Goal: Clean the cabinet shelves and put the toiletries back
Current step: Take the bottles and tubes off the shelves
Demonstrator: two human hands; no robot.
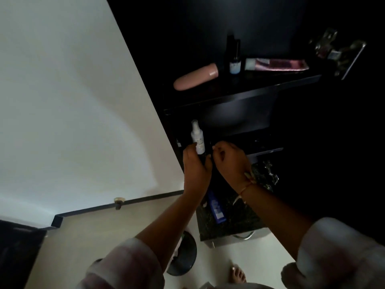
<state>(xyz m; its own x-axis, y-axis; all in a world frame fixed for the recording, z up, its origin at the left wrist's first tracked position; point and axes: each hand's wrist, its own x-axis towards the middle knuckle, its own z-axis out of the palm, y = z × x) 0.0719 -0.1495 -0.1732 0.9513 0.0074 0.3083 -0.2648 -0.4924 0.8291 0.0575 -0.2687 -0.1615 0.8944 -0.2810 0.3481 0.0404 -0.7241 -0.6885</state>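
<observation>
The dark cabinet stands open, with an upper shelf (pixel 239 97) and a lower shelf (pixel 264 152). My left hand (pixel 195 167) grips a white spray bottle (pixel 197 138) upright at the lower shelf's left end. My right hand (pixel 231 161) is beside it with fingers curled; what it holds is too dark to tell. On the upper shelf lie a pink rounded bottle (pixel 195 77) and a pink tube (pixel 277 64), with a small dark bottle with a pale label (pixel 235 57) standing between them.
A blue tube (pixel 216 207) lies on the speckled dark counter (pixel 229 224) below my wrists. A metal hinge (pixel 337 51) sits at the upper right. A white wall fills the left. A round dark bin (pixel 183 255) stands on the pale floor.
</observation>
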